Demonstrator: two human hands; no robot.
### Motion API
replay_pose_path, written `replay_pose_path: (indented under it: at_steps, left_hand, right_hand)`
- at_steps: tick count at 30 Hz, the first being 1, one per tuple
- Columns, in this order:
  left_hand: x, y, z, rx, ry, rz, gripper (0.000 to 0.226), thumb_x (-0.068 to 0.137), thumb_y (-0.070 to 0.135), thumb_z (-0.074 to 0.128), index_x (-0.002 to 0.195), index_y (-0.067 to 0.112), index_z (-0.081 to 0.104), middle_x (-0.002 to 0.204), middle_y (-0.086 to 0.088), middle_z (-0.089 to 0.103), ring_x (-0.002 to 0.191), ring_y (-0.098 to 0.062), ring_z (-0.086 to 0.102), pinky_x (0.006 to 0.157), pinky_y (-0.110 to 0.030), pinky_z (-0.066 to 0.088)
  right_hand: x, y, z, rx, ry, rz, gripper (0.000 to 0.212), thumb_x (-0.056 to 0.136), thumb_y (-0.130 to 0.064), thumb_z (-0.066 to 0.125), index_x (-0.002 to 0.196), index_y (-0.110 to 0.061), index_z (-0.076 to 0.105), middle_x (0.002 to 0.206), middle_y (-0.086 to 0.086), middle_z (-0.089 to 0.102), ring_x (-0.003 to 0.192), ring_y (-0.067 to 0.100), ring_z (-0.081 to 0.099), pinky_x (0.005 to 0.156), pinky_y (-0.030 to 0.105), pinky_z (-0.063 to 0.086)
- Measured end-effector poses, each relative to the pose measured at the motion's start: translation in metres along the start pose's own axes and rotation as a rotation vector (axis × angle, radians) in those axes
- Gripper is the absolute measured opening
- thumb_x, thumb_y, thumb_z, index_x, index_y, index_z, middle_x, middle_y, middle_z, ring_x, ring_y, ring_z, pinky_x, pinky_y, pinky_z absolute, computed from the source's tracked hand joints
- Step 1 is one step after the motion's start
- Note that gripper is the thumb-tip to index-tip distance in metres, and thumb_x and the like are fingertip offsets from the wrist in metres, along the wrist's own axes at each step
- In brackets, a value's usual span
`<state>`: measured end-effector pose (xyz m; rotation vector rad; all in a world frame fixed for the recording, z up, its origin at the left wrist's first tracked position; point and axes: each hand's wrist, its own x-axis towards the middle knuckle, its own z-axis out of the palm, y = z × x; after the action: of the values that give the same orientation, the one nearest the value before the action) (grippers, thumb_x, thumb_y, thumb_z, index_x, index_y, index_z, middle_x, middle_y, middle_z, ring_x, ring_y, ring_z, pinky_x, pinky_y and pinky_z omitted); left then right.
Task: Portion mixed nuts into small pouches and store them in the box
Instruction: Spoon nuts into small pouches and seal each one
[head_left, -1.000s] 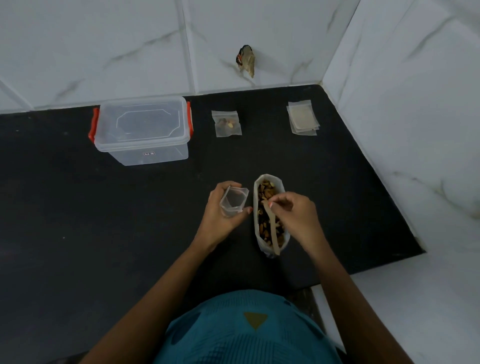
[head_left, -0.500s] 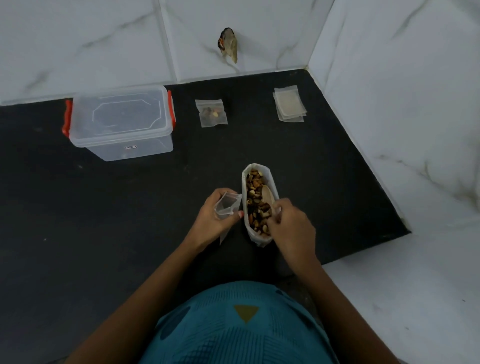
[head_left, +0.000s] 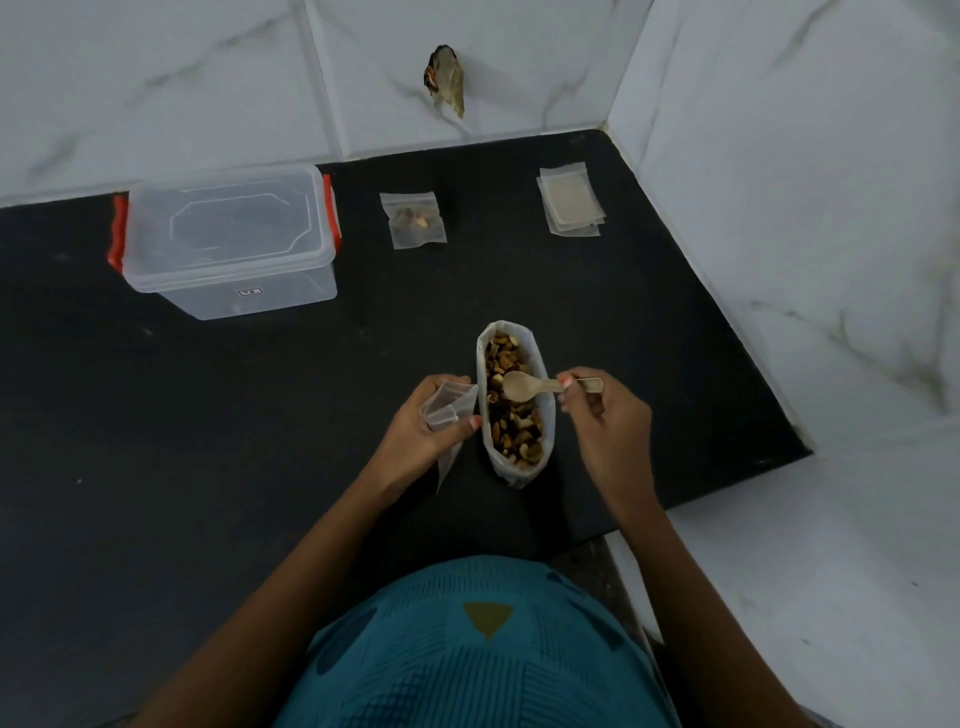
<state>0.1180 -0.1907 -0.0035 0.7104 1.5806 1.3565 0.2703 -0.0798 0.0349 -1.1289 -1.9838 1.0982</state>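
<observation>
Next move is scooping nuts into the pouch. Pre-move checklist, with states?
1. Spoon held by right hand: ok, pinched at the handle.
2. Spoon loaded: not ok, it looks empty, hovering over the bag.
3. Pouch held by left hand, mouth open: ok.
4. Pouch close beside the bag: ok.
5. Bag upright and open: ok.
6. Box open for storing: not ok, closed.

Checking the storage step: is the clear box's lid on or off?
On. The lid sits flush atop the clear box, orange clips at both ends. Latched or not, cannot tell.
</observation>
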Motion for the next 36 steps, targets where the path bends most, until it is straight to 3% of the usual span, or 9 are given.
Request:
replay_pose_path:
  at_steps: [6, 11, 17, 23, 28, 36]
  left_hand:
    - [0.001, -0.002, 0.003, -0.07, -0.053, -0.131, 0.027, 0.084, 0.012, 0.062, 0.11, 0.018, 0.057, 0.112, -0.001, 0.061, 0.108, -0.012, 0.057, 0.088, -0.024, 0.046]
    - [0.001, -0.003, 0.004, -0.167, -0.064, -0.178, 0.045, 0.075, 0.026, 0.066, 0.116, 0.011, 0.056, 0.117, -0.008, 0.061, 0.111, -0.018, 0.058, 0.095, -0.034, 0.045]
    - [0.001, -0.002, 0.007, -0.274, -0.094, -0.217, 0.051, 0.072, 0.024, 0.069, 0.117, 0.009, 0.054, 0.119, -0.01, 0.061, 0.112, -0.02, 0.058, 0.096, -0.035, 0.045]
    - [0.002, -0.001, 0.006, -0.294, -0.095, -0.231, 0.042, 0.074, 0.022, 0.069, 0.112, 0.012, 0.056, 0.118, -0.01, 0.06, 0.111, -0.018, 0.058, 0.093, -0.031, 0.045]
    - [0.003, 0.0, 0.007, -0.255, -0.087, -0.2, 0.042, 0.072, 0.024, 0.065, 0.112, 0.014, 0.057, 0.119, -0.008, 0.061, 0.113, -0.016, 0.057, 0.098, -0.033, 0.043]
    - [0.003, 0.001, 0.006, -0.179, -0.113, -0.191, 0.045, 0.073, 0.027, 0.065, 0.115, 0.016, 0.056, 0.119, -0.006, 0.061, 0.114, -0.015, 0.057, 0.101, -0.037, 0.041]
  right_hand:
    - [-0.009, 0.009, 0.01, -0.106, -0.099, -0.102, 0.016, 0.089, -0.006, 0.055, 0.103, -0.002, 0.063, 0.095, 0.008, 0.064, 0.085, 0.01, 0.061, 0.074, 0.01, 0.048]
    - [-0.015, 0.014, 0.018, -0.081, -0.123, -0.097, 0.019, 0.089, -0.005, 0.055, 0.105, -0.001, 0.063, 0.098, 0.008, 0.063, 0.09, 0.009, 0.06, 0.079, 0.01, 0.047]
    - [-0.012, 0.015, 0.015, 0.028, -0.052, 0.116, 0.016, 0.091, -0.008, 0.053, 0.102, -0.003, 0.063, 0.091, 0.005, 0.063, 0.079, 0.001, 0.059, 0.069, 0.005, 0.046]
    - [-0.017, 0.021, 0.02, 0.179, 0.011, 0.29, 0.013, 0.092, -0.012, 0.052, 0.097, -0.01, 0.064, 0.078, -0.005, 0.063, 0.071, -0.002, 0.061, 0.066, 0.01, 0.049]
    - [-0.01, 0.033, 0.012, 0.433, 0.117, 0.543, 0.014, 0.092, -0.012, 0.052, 0.089, -0.007, 0.065, 0.074, 0.003, 0.064, 0.068, 0.009, 0.06, 0.069, 0.023, 0.05]
    - [-0.009, 0.033, 0.007, 0.584, 0.186, 0.601, 0.018, 0.092, -0.008, 0.05, 0.082, -0.01, 0.064, 0.072, 0.005, 0.061, 0.066, 0.01, 0.056, 0.062, 0.019, 0.047]
